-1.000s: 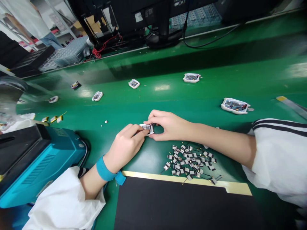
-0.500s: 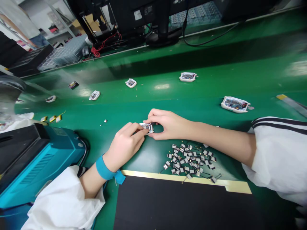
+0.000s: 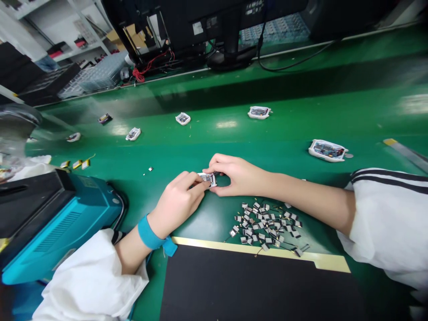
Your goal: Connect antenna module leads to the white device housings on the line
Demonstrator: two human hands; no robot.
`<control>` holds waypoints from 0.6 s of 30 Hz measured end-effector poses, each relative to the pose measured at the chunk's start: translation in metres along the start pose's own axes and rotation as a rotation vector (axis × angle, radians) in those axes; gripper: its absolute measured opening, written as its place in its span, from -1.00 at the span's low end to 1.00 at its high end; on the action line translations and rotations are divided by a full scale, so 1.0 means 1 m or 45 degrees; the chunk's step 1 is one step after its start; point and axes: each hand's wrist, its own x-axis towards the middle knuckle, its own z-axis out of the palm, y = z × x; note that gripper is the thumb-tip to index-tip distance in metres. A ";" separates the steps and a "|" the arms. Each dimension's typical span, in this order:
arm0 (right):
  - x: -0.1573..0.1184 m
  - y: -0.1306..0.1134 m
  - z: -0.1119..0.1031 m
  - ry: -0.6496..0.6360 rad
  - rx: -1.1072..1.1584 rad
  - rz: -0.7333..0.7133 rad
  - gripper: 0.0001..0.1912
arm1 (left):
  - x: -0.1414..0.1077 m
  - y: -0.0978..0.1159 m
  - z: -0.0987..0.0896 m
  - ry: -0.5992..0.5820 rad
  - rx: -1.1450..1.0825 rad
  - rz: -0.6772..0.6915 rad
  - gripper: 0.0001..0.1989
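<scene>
A small white casing with a circuit board inside (image 3: 209, 179) is held between both hands just above the green table (image 3: 187, 225). My left hand (image 3: 180, 196), with a blue band at the wrist, is closed, its fingertips on the casing's left side and over the board. Thumb and fingers of my right hand (image 3: 234, 175) pinch the casing's right end. The fingers partly cover the board. Close by, below my right forearm, lies a pile of small grey-and-black parts with thin leads (image 3: 267, 225).
More open white casings with boards lie across the table, one at right (image 3: 327, 150), another farther back (image 3: 259, 112). A blue-and-black machine (image 3: 67, 223) stands left. A black mat (image 3: 261, 285) lies in front. Behind are a monitor stand (image 3: 230, 58) and yellow-ended tweezers-like strip (image 3: 404, 154) at right.
The view has shifted slightly, so everything sits a little lower and mostly further right. Both hands keep the same hold on the white casing.
</scene>
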 end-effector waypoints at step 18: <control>0.001 -0.003 0.000 0.002 0.015 0.022 -0.66 | 0.000 0.001 -0.001 0.000 -0.054 -0.019 -0.82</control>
